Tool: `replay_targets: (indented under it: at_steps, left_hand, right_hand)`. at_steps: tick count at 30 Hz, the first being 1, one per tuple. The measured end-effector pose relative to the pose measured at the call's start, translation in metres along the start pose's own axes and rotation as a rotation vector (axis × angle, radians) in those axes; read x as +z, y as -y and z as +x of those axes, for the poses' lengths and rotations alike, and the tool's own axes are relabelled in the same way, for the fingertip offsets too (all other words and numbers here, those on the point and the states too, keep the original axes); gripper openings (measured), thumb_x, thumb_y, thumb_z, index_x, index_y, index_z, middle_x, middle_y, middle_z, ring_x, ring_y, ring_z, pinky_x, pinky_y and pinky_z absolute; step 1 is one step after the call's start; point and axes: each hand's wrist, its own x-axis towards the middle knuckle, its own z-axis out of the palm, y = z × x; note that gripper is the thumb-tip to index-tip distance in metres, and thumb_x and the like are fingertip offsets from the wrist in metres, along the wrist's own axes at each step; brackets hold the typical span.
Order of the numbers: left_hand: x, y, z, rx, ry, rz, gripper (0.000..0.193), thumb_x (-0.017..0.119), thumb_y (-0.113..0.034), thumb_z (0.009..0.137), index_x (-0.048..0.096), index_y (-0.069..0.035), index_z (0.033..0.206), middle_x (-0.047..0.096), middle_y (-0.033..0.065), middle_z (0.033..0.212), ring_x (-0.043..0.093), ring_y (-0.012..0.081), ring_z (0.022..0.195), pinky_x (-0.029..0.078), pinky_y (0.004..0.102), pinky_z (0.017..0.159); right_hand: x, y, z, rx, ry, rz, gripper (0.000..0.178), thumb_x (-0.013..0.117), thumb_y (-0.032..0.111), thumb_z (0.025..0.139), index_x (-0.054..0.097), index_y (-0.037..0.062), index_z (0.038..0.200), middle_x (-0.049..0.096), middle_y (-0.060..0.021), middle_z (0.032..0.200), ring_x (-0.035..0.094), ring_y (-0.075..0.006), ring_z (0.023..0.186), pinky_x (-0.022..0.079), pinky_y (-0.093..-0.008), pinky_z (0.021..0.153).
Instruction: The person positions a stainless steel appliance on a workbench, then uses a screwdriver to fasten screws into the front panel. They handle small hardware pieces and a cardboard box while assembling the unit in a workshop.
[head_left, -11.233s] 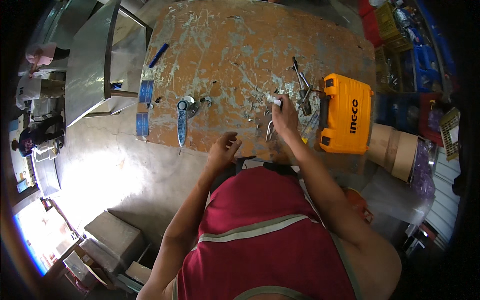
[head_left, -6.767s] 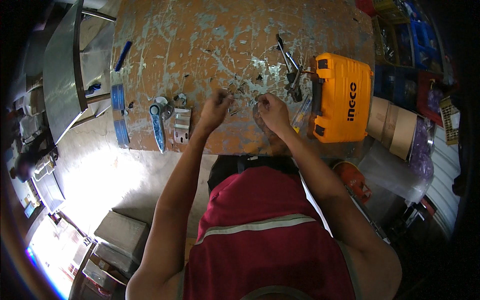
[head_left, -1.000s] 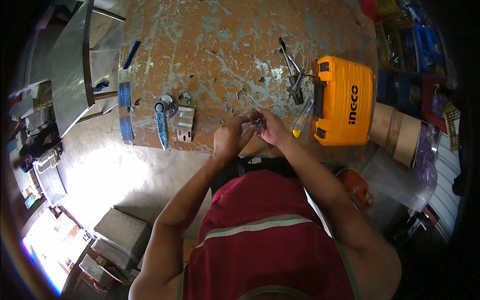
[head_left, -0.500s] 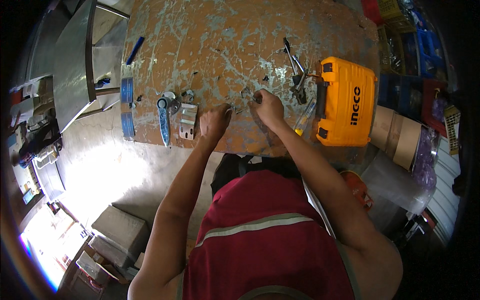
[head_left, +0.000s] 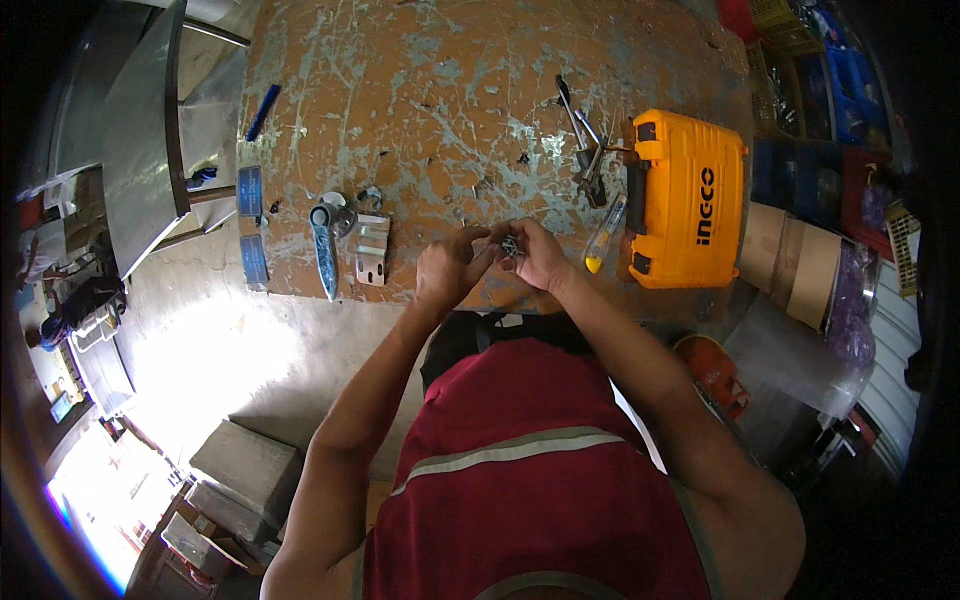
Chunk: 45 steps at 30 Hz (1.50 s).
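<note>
Close to the table's near edge, my two hands meet. My right hand (head_left: 540, 262) is turned partly palm up, its fingers curled around a few small silvery metal pieces (head_left: 511, 246), too small to name for certain. My left hand (head_left: 445, 270) reaches across to them with thumb and fingers pinched; whatever is between those fingertips is hidden. Left of my left hand lies a pale metal bracket (head_left: 373, 250) with holes at its near end. Beside it is a blue tapered object with a round grey end (head_left: 325, 250). A small loose metal piece (head_left: 476, 188) rests beyond my hands.
At the right of the scratched table (head_left: 400, 120) lies an orange tool case (head_left: 690, 200). Left of it are a yellow-tipped clear tool (head_left: 605, 240) and dark-and-silver hand tools (head_left: 590, 160). A blue stick (head_left: 263, 112) and two blue cards (head_left: 250, 190) lie along the left edge.
Both hands have come nearer to me and closer together. My right hand has turned to show the metal pieces in it; my left hand has moved right to meet it.
</note>
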Motion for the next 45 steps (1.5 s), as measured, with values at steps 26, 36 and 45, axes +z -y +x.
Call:
replay_targets:
  at_steps: [26, 36, 45]
  left_hand:
    - [-0.02, 0.022, -0.008, -0.216, 0.177, 0.032, 0.028, 0.067, -0.032, 0.096, 0.069, -0.008, 0.111, 0.075, 0.0167, 0.09, 0.073, 0.0354, 0.086, 0.055, 0.0462, 0.075]
    - [-0.019, -0.003, -0.047, -0.124, 0.096, -0.091, 0.024, 0.071, -0.026, 0.095, 0.072, -0.009, 0.113, 0.066, 0.0146, 0.068, 0.065, 0.0281, 0.059, 0.052, 0.0381, 0.059]
    - [-0.066, 0.073, -0.044, -0.382, -0.015, -0.254, 0.035, 0.063, -0.035, 0.099, 0.073, -0.003, 0.107, 0.066, 0.0121, 0.074, 0.063, 0.0206, 0.069, 0.049, 0.0363, 0.066]
  right_hand:
    - [-0.015, 0.014, -0.032, -0.545, -0.334, -1.163, 0.024, 0.07, 0.025, 0.096, 0.073, 0.0014, 0.101, 0.072, -0.0074, 0.088, 0.067, -0.0204, 0.077, 0.053, -0.0334, 0.071]
    - [0.024, -0.027, -0.02, 0.116, 0.141, -0.035, 0.026, 0.055, 0.028, 0.104, 0.066, 0.0045, 0.1, 0.064, -0.0037, 0.084, 0.057, -0.0132, 0.065, 0.04, -0.0275, 0.052]
    - [-0.009, -0.007, -0.02, 0.014, 0.024, -0.253, 0.037, 0.048, 0.032, 0.109, 0.063, -0.0007, 0.115, 0.067, -0.0104, 0.099, 0.064, -0.0206, 0.083, 0.052, -0.0303, 0.069]
